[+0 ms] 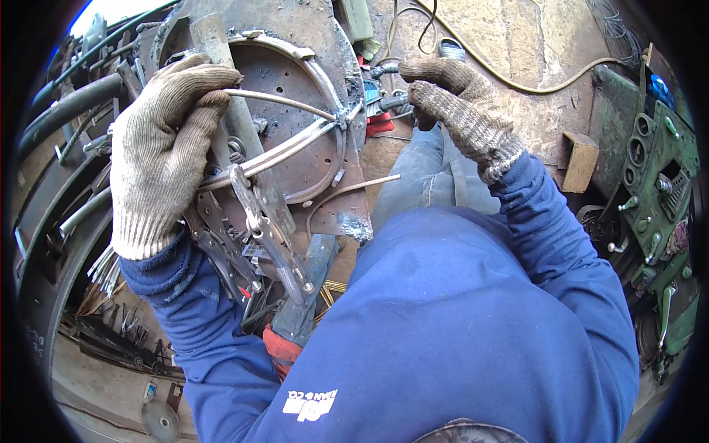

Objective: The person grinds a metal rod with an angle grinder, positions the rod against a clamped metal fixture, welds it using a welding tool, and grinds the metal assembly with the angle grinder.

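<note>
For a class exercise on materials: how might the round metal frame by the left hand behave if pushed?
The frame is likely stiff: metal rods meet at a lumpy joint. It would probably slide, not roll, lying seemingly flat on the plate.

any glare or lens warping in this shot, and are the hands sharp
Head view: fisheye warping is strong, with black corners and a green machine distorted near the right rim; head view: a patch at top left is blown out to white; head view: left hand and right hand look fairly sharp, glove knit visible.
</note>
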The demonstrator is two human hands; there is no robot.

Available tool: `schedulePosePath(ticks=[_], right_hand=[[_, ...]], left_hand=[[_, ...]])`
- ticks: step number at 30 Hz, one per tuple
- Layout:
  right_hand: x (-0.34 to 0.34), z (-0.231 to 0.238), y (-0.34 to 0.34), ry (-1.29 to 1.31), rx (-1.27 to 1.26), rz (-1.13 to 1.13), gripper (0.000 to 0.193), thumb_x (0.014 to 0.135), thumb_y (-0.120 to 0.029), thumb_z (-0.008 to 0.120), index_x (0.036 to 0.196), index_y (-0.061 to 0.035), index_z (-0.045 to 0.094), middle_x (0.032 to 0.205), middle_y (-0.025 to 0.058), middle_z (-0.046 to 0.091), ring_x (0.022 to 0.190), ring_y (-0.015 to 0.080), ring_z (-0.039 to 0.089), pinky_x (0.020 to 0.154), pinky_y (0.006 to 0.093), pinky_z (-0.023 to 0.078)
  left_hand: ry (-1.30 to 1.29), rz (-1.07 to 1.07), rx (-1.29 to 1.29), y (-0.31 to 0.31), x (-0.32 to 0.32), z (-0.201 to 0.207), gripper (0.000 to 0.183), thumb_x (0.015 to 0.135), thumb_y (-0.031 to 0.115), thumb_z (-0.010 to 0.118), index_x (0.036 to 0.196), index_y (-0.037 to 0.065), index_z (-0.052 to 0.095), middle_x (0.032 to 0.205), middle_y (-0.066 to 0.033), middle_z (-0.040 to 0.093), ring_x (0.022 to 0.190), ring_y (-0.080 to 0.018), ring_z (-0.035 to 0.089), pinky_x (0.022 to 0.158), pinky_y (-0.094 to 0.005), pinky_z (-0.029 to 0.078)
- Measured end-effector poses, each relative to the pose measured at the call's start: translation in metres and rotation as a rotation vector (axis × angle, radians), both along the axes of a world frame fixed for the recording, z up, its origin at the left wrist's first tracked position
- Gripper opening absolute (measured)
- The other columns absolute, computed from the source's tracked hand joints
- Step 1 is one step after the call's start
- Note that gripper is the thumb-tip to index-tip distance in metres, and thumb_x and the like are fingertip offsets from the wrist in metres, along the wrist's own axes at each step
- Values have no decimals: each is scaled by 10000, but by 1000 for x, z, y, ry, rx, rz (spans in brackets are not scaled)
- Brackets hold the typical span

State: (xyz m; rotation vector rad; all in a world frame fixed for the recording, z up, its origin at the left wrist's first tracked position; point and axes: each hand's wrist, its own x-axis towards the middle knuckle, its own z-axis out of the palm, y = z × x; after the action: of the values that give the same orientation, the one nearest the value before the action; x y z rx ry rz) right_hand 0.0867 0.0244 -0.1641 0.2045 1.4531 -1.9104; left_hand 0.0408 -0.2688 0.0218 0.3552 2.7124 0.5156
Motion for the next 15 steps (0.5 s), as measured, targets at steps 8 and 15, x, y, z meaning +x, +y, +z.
schedulePosePath(ticks=[8,15], right_hand=[[-10,-8,13,-26,57,-3,313,975,-196,698,1257,-60,681,1039,35,713,889,89,645,780,258,554],[-16,-11,15,-14,15,-9,317,981,-197,691,1264,-55,675,1039,41,712,853,97,652,765,257,563]], left_hand=[[-94,-80,-124,1,-6,9,269,968,39,605,1215,2,705,1290,-196,674,1387,-329,507,1152,-434,379],[-11,-26,-83,1,-2,6,267,884,15,655,1134,39,745,1166,-157,734,1303,-355,588,1112,-449,427]])
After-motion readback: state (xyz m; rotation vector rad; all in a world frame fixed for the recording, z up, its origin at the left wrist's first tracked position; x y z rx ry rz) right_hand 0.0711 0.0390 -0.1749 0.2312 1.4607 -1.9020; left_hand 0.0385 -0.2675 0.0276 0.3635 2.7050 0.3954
